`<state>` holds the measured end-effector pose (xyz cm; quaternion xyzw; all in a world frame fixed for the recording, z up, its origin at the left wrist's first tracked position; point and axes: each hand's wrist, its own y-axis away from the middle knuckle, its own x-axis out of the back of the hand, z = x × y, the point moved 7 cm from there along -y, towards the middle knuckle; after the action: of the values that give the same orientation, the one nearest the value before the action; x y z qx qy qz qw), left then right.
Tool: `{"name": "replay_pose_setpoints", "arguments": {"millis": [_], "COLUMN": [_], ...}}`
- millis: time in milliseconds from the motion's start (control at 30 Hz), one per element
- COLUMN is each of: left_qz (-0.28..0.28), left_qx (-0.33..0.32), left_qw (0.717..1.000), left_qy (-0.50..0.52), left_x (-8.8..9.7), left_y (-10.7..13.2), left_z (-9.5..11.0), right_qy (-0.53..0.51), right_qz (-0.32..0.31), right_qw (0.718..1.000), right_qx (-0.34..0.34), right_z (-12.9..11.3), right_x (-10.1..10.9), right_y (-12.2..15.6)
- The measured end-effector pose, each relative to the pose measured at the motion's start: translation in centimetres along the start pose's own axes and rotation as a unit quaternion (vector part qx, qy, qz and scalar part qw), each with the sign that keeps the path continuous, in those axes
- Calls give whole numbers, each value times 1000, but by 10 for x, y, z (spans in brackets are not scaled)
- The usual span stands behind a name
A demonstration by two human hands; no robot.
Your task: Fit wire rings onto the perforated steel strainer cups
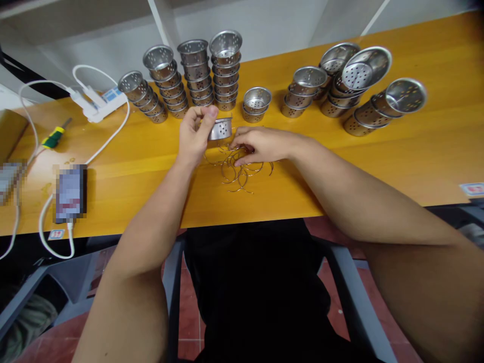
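Observation:
My left hand [196, 132] pinches a small perforated metal cup [221, 129] between thumb and fingers, held a little above the table. Close to its right, my right hand [257, 142] reaches down over a loose heap of thin curved wires [242, 174]. The thumb and fingertips of that hand stand apart among the wires; whether one of them touches a wire is hard to see. Just behind my hands sits a short stack of perforated cups [256, 105].
Tall stacks of perforated cups [227, 75] line the back left. More cup stacks [308, 91], some leaning [385, 106], stand at the back right. On the left lie a power strip [104, 105], a screwdriver [55, 137], white cables [108, 141] and a phone [70, 194].

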<state>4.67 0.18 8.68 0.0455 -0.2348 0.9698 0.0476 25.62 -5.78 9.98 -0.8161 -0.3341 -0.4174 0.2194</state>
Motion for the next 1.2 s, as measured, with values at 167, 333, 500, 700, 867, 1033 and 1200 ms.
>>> {"name": "replay_pose_setpoints", "arguments": {"millis": [167,333,500,700,867,1033,1200], "left_qz": [-31,-33,-76,-83,-96,-132,-153], "left_qx": [35,54,66,75,39,55,54], "left_qw": [997,990,991,988,994,989,986], "left_qy": [60,124,87,104,46,50,47], "left_x": [-4,-5,-6,-5,-7,-17,-22], "left_y": [-2,2,7,8,7,14,18], "left_z": [-16,-12,-17,-19,-9,10,20], "right_qy": [-10,12,12,15,5,7,3], "right_qz": [4,15,55,64,119,223,260], "right_qw": [1000,1000,998,998,993,973,962], "right_qx": [9,21,19,3,-26,-61,-78], "right_z": [2,-2,-6,-1,2,8,16], "right_x": [-6,-6,2,3,11,29,36], "right_y": [-4,-5,-4,-5,-2,6,8]}}
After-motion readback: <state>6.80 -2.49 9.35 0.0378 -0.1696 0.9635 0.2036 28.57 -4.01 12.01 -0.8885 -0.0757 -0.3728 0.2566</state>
